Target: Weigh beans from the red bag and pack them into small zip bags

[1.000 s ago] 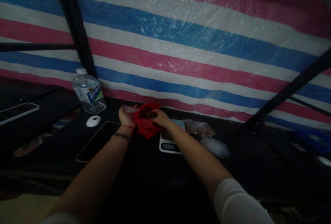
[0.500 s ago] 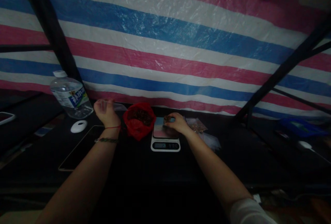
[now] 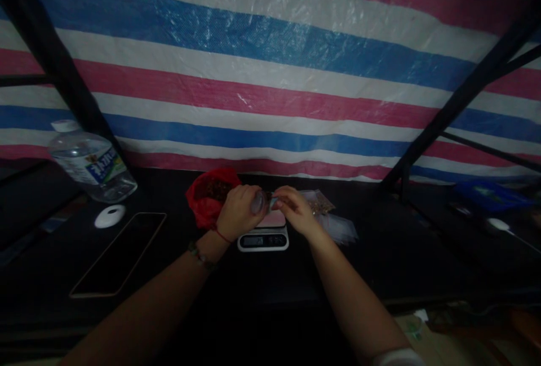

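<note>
My left hand [image 3: 240, 205] is closed round a small clear plastic bag [image 3: 257, 202], just above the kitchen scale [image 3: 273, 221]. Facing it, my right hand [image 3: 296, 211] has its fingertips close to the bag's mouth, pinched on small brown pieces that are mostly hidden. Both hands cover much of the scale's plate; its display [image 3: 262, 241] shows below them, too dim to read. Left of the scale, partly behind my left hand, sits an open red plastic bag [image 3: 203, 200] with dark brown pieces inside.
Clear bags with small pieces [image 3: 321, 202] and flat clear bags [image 3: 340, 230] lie right of the scale. To the left are a tablet [image 3: 120, 256], a white mouse [image 3: 110, 216] and a large bottle [image 3: 91, 163]. A striped sheet [image 3: 262, 90] hangs behind the black table.
My left hand has moved right with the clear bag, from beyond the red bag to over the scale. My right hand has lifted the brown pieces off the plate towards it. The view has shifted slightly.
</note>
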Available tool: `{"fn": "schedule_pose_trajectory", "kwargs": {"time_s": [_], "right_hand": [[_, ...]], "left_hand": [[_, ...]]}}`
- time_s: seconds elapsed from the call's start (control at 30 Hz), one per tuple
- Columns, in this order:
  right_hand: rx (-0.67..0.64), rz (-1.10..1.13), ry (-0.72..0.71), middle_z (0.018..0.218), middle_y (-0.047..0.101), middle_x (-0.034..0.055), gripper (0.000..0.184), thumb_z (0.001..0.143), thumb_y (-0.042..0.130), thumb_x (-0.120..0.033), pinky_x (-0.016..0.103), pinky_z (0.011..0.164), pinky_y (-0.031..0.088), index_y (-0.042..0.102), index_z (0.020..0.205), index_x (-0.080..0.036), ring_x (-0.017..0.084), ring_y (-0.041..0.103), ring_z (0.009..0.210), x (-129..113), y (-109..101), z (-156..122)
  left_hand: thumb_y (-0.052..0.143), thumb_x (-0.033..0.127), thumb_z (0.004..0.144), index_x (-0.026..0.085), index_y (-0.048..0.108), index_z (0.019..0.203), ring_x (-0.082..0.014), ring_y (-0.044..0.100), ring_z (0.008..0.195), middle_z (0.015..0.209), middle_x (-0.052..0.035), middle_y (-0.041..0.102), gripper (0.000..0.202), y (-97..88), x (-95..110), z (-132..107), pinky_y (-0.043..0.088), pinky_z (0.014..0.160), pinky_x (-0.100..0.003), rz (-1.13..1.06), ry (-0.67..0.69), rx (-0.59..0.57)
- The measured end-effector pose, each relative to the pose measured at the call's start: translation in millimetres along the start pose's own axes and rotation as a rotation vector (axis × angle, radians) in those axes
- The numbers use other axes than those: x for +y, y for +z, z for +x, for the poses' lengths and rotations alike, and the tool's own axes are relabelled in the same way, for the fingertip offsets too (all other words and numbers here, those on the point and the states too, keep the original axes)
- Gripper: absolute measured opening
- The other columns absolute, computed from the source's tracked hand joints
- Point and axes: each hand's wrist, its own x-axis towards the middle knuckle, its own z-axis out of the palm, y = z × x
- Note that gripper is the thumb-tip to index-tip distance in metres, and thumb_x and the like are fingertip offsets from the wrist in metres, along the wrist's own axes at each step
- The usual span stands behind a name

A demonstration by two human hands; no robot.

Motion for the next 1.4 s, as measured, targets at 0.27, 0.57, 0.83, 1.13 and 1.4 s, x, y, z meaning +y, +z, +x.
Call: {"fn": "schedule_pose_trajectory", "kwargs": {"time_s": [0.27, 0.57, 0.83, 1.13, 1.4], "right_hand": [[-0.128, -0.208, 0.015, 0.092, 0.066, 0.0047, 0.019, 0.085, 0.054, -0.012, 0.031, 0.084, 0.048, 0.071, 0.085, -0.020, 0.016, 0.061, 0.090, -11.9, 17.0, 4.2], [-0.014, -0.277, 0.012, 0.090, 0.069, 0.0049, 0.023, 0.066, 0.073, -0.013, 0.032, 0.081, 0.050, 0.073, 0.088, -0.020, 0.020, 0.063, 0.087, -10.2, 28.7, -0.4], [0.110, -0.278, 0.099, 0.078, 0.065, 0.0018, 0.031, 0.079, 0.060, -0.017, 0.027, 0.065, 0.048, 0.070, 0.108, -0.024, 0.014, 0.056, 0.066, -6.4, 16.3, 0.2], [0.222, -0.218, 0.144, 0.073, 0.062, 0.0015, 0.031, 0.078, 0.067, -0.029, 0.027, 0.065, 0.046, 0.070, 0.109, -0.022, 0.016, 0.056, 0.068, 2.8, 12.8, -0.3], [0.121, -0.190, 0.159, 0.079, 0.063, 0.0029, 0.043, 0.072, 0.075, -0.032, 0.027, 0.063, 0.045, 0.069, 0.113, -0.022, 0.016, 0.055, 0.070, -3.9, 18.1, -0.6]], "left_hand": [[0.061, 0.032, 0.077, 0.020, 0.061, 0.108, -0.0310, 0.057, 0.095, 0.098, -0.0121, 0.066, 0.034, 3.5, 4.2, -8.8, 0.036, 0.087, -0.046, 0.254, 0.127, -0.144], [0.065, 0.043, 0.075, 0.020, 0.057, 0.122, -0.0321, 0.055, 0.101, 0.107, -0.0130, 0.065, 0.053, -3.8, -1.8, -9.7, 0.033, 0.093, -0.048, 0.209, 0.205, -0.205], [0.070, 0.033, 0.067, 0.023, 0.046, 0.135, -0.0366, 0.046, 0.119, 0.128, -0.0146, 0.056, 0.073, -6.0, -20.7, -6.6, 0.024, 0.105, -0.050, 0.107, -0.040, -0.129], [0.077, 0.017, 0.050, 0.022, 0.062, 0.072, -0.0380, 0.053, 0.112, 0.090, -0.0103, 0.067, 0.027, -5.9, -78.3, -17.7, 0.022, 0.108, -0.051, -0.318, -0.612, 0.034], [0.062, 0.017, 0.067, 0.019, 0.059, 0.121, -0.0302, 0.057, 0.109, 0.115, -0.0110, 0.064, 0.053, -22.0, -43.5, -8.0, 0.037, 0.102, -0.043, -0.456, -0.169, -0.008]]}}
